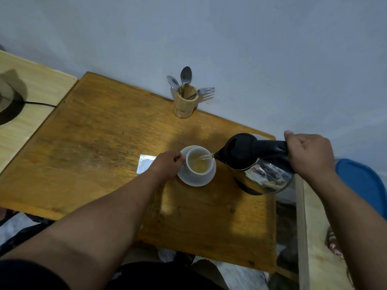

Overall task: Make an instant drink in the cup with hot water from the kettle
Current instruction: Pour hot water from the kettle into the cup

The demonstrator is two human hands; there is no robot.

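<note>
Head view, items on and about the wooden bench [104,143]:

Cup [199,164]: white, standing on a white saucer [195,181], just right of my left hand [167,165]. It holds pale yellow liquid. My left hand is curled, fingers pinched on the cup's handle side.

Kettle [259,164]: steel body, black lid and handle, tilted with its spout toward the cup. My right hand [310,153] is clenched around the black handle, thumb on top. A thin stream of water [207,157] runs from the spout into the cup, between my two hands.

Sachet [145,164]: silvery, flat on the bench, just left of my left hand and partly hidden behind it.

Holder [185,101]: a wooden cylinder beyond my left hand, near the wall [251,49], well apart from the cup. It carries two spoons [186,75] and a fork [206,91].

Kettle base [8,109]: dark, round, with a black cord, far left of my left hand on a paler surface.

Blue lid or seat [364,181]: right of my right hand; I cannot tell which.
</note>
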